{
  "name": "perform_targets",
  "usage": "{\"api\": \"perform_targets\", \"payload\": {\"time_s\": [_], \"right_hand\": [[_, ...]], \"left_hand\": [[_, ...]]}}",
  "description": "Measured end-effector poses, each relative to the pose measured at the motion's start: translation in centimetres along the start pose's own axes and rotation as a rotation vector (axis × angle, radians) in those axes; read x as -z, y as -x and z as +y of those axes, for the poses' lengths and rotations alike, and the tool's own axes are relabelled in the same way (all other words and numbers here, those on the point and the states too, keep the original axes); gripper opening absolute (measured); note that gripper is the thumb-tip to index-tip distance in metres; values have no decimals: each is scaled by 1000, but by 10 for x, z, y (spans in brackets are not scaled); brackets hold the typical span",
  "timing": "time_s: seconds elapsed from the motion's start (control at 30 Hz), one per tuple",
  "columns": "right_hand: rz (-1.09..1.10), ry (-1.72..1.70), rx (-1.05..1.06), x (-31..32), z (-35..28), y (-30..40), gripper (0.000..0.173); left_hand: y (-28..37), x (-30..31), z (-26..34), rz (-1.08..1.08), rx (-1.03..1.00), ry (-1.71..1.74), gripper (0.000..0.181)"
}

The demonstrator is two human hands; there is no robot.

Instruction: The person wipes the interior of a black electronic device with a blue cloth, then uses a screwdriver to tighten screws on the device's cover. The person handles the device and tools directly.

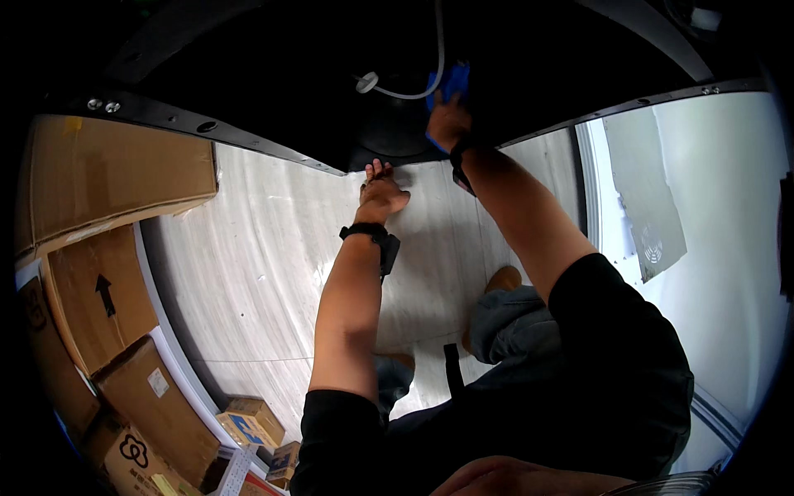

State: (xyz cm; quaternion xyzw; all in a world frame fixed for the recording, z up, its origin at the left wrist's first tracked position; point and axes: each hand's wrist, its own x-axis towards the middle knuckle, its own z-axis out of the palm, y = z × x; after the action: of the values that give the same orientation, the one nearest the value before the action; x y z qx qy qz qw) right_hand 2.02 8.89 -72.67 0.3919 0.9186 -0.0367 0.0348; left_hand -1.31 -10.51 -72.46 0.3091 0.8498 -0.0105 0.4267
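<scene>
In the upper middle, my right hand (450, 121) reaches into the dark interior of a black metal frame, pressing a blue cloth (458, 79) against a surface. Part of the cloth is covered by my fingers. My left hand (383, 192) rests with fingers apart at the front lip of a black base panel (397, 158); its fingertips touch the edge and nothing is in it. A thin white tube (441, 43) hangs down and curves left to a round white cap (367, 82), close to my right hand. Deep shadow hides most of the interior.
A black rail with bolts and holes (206, 127) runs across the front left. Cardboard boxes (118, 180) are stacked at the left, with smaller boxes (251, 423) lower down. My feet stand on a pale wood-look floor (267, 279). At the right is a white wall panel (726, 198).
</scene>
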Motion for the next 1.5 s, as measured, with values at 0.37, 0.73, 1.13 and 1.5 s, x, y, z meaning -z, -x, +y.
{"api": "perform_targets", "payload": {"time_s": [0.37,0.73,1.13,1.5], "right_hand": [[-419,-55,-103,27,5,-58,81],[-369,-21,37,-18,19,-99,67],[-393,-16,-12,6,4,-134,71],[-419,-25,-10,10,5,-133,75]], "left_hand": [[9,12,4,-62,19,-57,90],[7,18,-2,-66,-16,74,90],[14,17,-2,-50,-4,121,87],[22,20,1,-50,23,155,82]]}}
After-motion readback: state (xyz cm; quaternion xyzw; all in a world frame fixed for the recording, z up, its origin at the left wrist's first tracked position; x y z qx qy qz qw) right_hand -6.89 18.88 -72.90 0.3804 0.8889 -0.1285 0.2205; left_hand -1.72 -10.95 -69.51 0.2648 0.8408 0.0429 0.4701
